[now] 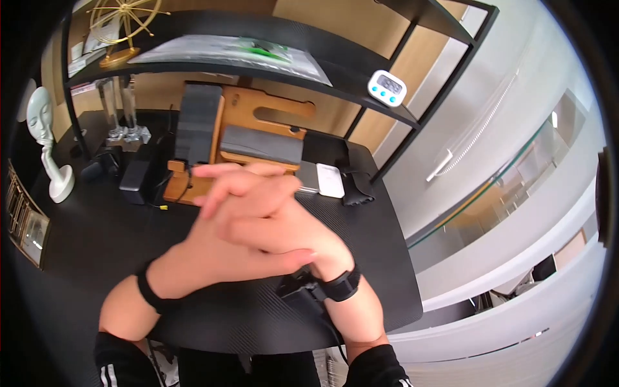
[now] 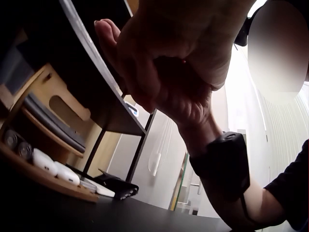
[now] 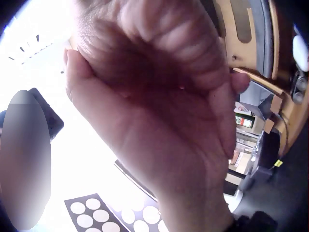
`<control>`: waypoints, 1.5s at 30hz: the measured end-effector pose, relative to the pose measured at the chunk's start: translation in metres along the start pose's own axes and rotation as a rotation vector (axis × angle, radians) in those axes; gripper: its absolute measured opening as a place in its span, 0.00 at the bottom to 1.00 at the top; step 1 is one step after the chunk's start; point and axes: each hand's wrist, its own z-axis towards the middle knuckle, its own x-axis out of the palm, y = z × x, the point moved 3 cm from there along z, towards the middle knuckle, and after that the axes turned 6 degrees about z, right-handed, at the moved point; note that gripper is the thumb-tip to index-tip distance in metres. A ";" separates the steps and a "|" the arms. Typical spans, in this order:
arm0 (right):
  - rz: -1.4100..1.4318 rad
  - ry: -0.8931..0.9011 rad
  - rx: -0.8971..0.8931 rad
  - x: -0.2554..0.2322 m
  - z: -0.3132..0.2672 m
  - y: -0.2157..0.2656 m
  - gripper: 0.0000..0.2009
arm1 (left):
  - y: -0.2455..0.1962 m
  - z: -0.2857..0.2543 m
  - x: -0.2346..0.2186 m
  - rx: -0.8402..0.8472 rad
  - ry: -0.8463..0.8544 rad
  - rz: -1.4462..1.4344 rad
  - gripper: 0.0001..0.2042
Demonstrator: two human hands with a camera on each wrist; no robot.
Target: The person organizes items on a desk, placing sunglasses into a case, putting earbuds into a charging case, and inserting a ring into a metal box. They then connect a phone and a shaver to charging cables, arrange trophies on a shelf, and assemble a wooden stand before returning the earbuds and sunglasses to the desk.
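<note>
In the head view, my left hand (image 1: 213,248) and right hand (image 1: 300,222) are clasped together above the near half of the black desk (image 1: 258,316), fingers interlaced. Some fingertips point left and one thumb lies toward the right wrist. From the left wrist view, my right hand (image 2: 181,104) meets the left one, with a dark hollow between the palms. The right wrist view shows my left hand (image 3: 159,145) pressed to the right at the finger side. No object shows between the hands; the inner fingers are partly hidden. A black strap (image 1: 151,287) circles the left wrist.
Behind the hands stand a wooden holder (image 1: 267,103) and a white flat item (image 1: 331,180) beside a black case (image 1: 356,187). A white face sculpture (image 1: 42,122) stands left. The shelf above carries a white timer (image 1: 387,88) and a gold wheel ornament (image 1: 124,26).
</note>
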 end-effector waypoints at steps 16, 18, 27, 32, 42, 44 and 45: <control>0.093 0.379 0.465 0.025 -0.022 0.024 0.17 | -0.014 0.006 -0.025 -0.189 0.046 -0.037 0.26; 0.059 0.369 0.405 0.025 -0.024 0.022 0.17 | -0.021 0.007 -0.030 -0.182 0.073 0.017 0.26; -0.065 0.374 0.342 0.033 -0.022 0.022 0.21 | -0.041 0.006 -0.044 -0.178 0.141 0.290 0.28; -0.242 0.361 0.261 0.033 -0.023 0.028 0.22 | -0.051 0.001 -0.048 -0.450 0.272 0.318 0.32; -0.415 0.125 0.079 0.046 -0.034 0.032 0.39 | -0.061 0.018 -0.045 0.012 0.188 0.363 0.29; -0.431 0.076 -0.029 0.046 -0.033 0.037 0.42 | -0.063 0.019 -0.044 0.005 0.149 0.265 0.30; -0.418 0.111 -0.069 0.046 -0.031 0.041 0.41 | -0.064 0.018 -0.044 0.001 0.131 0.215 0.30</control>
